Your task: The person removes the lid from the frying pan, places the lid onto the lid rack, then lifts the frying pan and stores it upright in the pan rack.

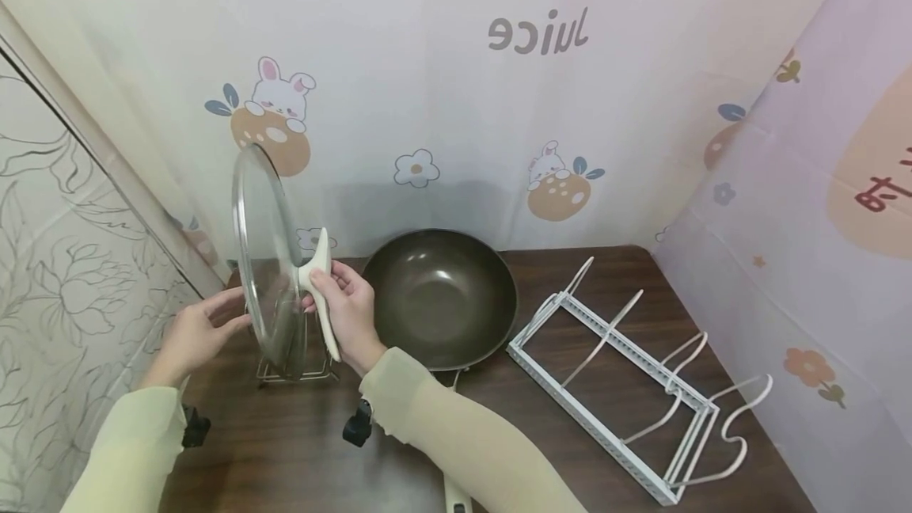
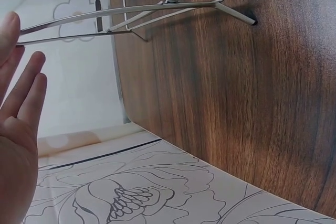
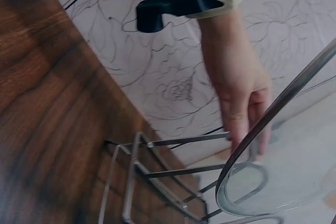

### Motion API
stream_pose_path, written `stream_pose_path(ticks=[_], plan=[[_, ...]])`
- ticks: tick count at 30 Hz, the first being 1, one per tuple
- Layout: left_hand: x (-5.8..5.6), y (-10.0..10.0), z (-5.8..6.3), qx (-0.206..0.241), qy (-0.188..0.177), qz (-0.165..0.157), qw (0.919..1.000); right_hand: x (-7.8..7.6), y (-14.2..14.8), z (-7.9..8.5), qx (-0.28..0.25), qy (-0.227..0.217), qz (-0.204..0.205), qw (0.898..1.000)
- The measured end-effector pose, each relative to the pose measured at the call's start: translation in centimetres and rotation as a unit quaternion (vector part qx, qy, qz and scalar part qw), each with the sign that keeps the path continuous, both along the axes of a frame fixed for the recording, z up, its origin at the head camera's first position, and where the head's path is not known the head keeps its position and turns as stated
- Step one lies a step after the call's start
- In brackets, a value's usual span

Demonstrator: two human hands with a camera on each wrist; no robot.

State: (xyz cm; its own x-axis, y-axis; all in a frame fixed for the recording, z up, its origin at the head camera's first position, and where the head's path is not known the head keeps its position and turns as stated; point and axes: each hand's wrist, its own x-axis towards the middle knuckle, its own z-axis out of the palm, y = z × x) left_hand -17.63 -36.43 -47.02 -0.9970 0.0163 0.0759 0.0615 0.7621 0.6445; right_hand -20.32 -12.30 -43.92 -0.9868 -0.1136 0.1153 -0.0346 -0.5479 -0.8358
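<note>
A round glass lid with a metal rim stands nearly upright, its white handle facing right. My right hand grips this handle between thumb and fingers. The lid's lower edge overlaps a small wire lid rack on the table in the head view. On the rack's left side, my left hand pinches the upper wire with its fingertips, partly behind the lid's rim. The right wrist view shows the left hand at the top of the rack's bars.
A dark wok sits right of the lid, its pale handle partly under the right sleeve. Further right lies a white metal rack with upright wire dividers. Patterned curtains border the brown wooden table.
</note>
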Motion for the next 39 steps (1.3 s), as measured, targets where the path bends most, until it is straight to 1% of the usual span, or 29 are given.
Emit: stream_pose_path(ticks=[4, 9, 13, 17, 22, 26, 31, 39], plan=[[-0.1, 0.2, 0.0, -0.014, 0.009, -0.002, 0.9999, 0.0, 0.1, -1.2, 0.008, -0.015, -0.012, 1.000], [0.0, 0.1, 0.1, -0.014, 0.004, -0.006, 0.9999, 0.1, -0.1, -2.5, 0.009, -0.037, -0.015, 0.999], [0.1, 0.0, -0.1, -0.008, 0.001, -0.006, 0.9999, 0.2, -0.3, -3.4, 0.012, -0.043, -0.022, 0.999], [0.1, 0.0, 0.0, -0.011, -0.007, -0.003, 0.9999, 0.2, -0.4, -4.1, 0.016, -0.051, -0.023, 0.998], [0.0, 0.1, 0.2, -0.020, -0.008, 0.000, 0.9998, 0.4, -0.4, -5.1, 0.019, -0.060, -0.016, 0.998], [0.0, 0.2, 0.3, -0.026, -0.001, 0.001, 0.9997, 0.4, -0.3, -5.5, 0.027, -0.054, -0.007, 0.998], [0.0, 0.2, 0.3, -0.021, 0.005, -0.004, 0.9998, 0.4, 0.0, -5.4, 0.039, -0.055, 0.010, 0.998], [0.0, 0.2, 0.5, -0.032, -0.018, 0.001, 0.9993, 0.4, 0.2, -5.6, 0.062, -0.081, 0.037, 0.994]])
